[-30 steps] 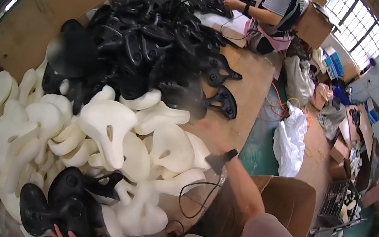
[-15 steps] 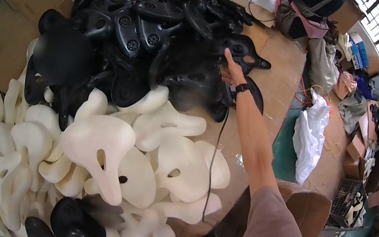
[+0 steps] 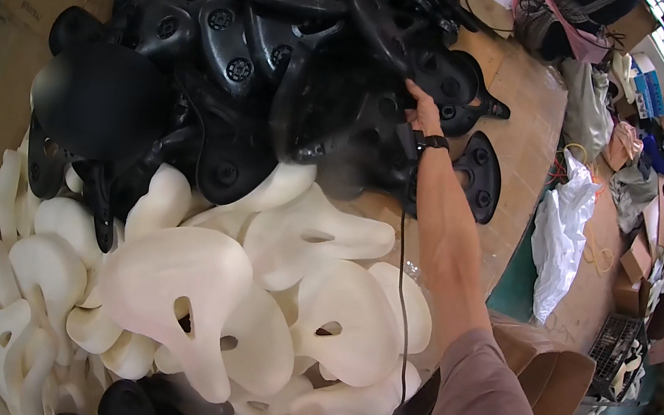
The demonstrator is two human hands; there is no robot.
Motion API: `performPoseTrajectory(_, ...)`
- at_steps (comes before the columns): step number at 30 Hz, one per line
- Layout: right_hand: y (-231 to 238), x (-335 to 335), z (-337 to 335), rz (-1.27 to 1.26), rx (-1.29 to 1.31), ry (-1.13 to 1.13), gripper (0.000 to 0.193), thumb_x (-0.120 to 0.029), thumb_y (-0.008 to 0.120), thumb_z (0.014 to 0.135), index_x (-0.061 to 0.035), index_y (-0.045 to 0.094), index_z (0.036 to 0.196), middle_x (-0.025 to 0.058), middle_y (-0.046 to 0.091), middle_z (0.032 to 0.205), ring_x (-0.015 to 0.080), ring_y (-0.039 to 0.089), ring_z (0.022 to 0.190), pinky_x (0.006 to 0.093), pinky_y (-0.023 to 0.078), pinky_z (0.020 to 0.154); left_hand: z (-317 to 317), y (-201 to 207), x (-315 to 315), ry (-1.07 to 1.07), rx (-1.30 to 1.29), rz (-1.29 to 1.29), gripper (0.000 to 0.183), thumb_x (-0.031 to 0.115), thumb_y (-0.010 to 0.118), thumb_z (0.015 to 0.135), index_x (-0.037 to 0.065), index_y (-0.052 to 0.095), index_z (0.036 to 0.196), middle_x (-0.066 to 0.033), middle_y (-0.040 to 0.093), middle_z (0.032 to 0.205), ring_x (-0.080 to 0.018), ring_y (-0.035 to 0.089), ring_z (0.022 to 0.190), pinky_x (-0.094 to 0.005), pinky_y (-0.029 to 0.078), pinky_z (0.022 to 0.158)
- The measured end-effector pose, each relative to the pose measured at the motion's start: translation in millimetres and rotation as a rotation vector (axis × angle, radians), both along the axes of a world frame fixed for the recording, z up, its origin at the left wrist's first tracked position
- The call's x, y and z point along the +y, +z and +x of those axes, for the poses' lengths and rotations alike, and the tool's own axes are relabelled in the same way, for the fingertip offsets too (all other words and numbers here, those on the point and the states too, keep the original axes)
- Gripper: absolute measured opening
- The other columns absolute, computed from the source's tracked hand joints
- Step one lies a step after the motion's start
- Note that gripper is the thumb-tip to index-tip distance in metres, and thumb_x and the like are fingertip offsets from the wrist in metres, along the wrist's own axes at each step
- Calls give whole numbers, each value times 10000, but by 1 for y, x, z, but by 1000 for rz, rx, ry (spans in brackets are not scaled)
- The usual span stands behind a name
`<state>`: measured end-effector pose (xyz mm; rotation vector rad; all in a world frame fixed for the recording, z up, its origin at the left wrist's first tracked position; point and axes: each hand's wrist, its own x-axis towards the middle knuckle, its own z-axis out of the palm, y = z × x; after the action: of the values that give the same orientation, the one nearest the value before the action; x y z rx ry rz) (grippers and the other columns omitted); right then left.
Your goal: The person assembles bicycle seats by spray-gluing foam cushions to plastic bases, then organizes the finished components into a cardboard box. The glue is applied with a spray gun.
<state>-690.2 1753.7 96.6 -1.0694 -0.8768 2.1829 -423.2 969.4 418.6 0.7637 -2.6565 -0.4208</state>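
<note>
My right hand point(image 3: 423, 113), with a black strap device on the wrist, reaches to the right side of a heap of black plastic saddle shells point(image 3: 232, 44). Its thumb points up, and the fingers curl behind the edge of a black saddle shell point(image 3: 362, 130), partly blurred. Just beyond the hand lies another black shell with a slot and a narrow tip point(image 3: 454, 92). One more shell point(image 3: 486, 180) rests right of my wrist. Nearer to me are several cream foam saddle pads point(image 3: 174, 274), with openings in them. My left hand does not show.
Black pieces point(image 3: 130, 410), partly blurred, lie at the bottom edge. A thin dark cable point(image 3: 401, 305) runs down from my wrist. Brown cardboard point(image 3: 530, 109) lies beneath the heap. At right are an open carton point(image 3: 560, 383), a white plastic sack point(image 3: 560, 235) and a dark crate point(image 3: 614, 356).
The view has shifted, so pads and heap sit differently in the picture. My right hand stays at the heap's right side; the shell right of my wrist shows more fully.
</note>
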Motion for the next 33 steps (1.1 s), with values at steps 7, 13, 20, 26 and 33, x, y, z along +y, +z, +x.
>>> performPoseTrajectory(7, 16, -35, 38, -19, 5, -185, 653, -151, 880, 770, 183, 575, 1242, 232, 642, 1254, 313, 642, 1109, 434, 545, 918, -1, -3, -9, -90, 57, 138, 525, 345, 658, 1005, -37, 532, 1342, -258, 613, 1221, -359, 624, 1046, -435, 523, 892)
performPoseTrajectory(13, 133, -160, 97, 316, 226, -35, 559, -50, 835, 805, 3, 598, 1309, 94, 679, 1228, 262, 652, 1056, 372, 545, 907, 9, -7, -24, -204, 148, 1, 558, 422, 680, 979, -14, 578, 1310, -245, 622, 1180, -366, 617, 985, -461, 514, 861)
performPoseTrajectory(20, 274, -303, 142, 836, 240, 182, 450, -63, 819, 834, 18, 642, 1240, 45, 705, 1087, 170, 654, 947, 299, 523, 860, 25, -22, -60, -330, 204, 82, 487, 248, 596, 1020, 3, 484, 1426, -214, 519, 1397, -341, 516, 1269, -421, 382, 1113)
performPoseTrajectory(26, 382, -439, 173, 1572, 442, 475, 285, -100, 789, 805, -34, 717, 1073, 88, 731, 1032, 244, 669, 918, 342, 517, 859, 38, -9, -59, -324, 405, 242, 572, 257, 632, 988, -6, 444, 1460, -188, 471, 1467, -330, 451, 1353, -421, 320, 1158)
performPoseTrajectory(33, 383, -643, 206, 1817, 689, 781, 326, -86, 737, 684, -129, 689, 1003, 123, 552, 1039, 329, 614, 1002, 424, 537, 683, 83, 23, -48, -295, 781, 416, 687, 400, 482, 1045, 4, 268, 1564, -182, 316, 1591, -328, 324, 1470, -499, 244, 1202)
